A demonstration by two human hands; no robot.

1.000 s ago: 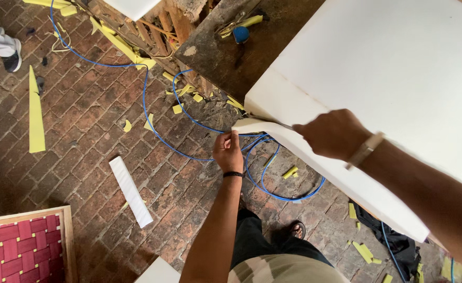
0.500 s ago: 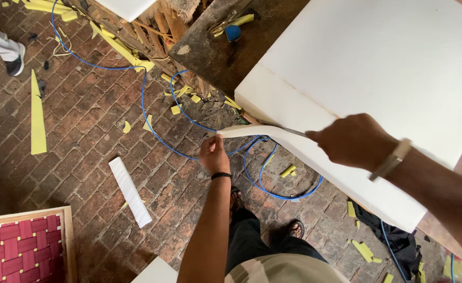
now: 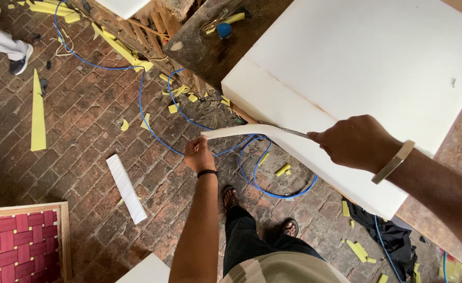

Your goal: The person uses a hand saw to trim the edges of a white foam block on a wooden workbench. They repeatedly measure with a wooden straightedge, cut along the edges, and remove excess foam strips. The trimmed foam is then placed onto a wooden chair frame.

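left hand point(image 3: 198, 155) pinches the freed end of the white foam strip point(image 3: 241, 131) out over the brick floor point(image 3: 84, 131), right hand point(image 3: 354, 141) fisted on a blade at the big foam slab point(image 3: 367, 57), strip partly cut, most of the edge remaining.

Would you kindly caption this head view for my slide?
Right hand cuts a white foam slab; left hand pulls the strip away.

This is an upholstery or furniture workshop. A thick white foam slab point(image 3: 377, 68) lies on a worn workbench point(image 3: 210, 50) at the far right, yellow foam offcuts point(image 3: 38, 112) litter the brick floor point(image 3: 84, 141), and a red webbed seat frame point(image 3: 19, 241) sits near left.
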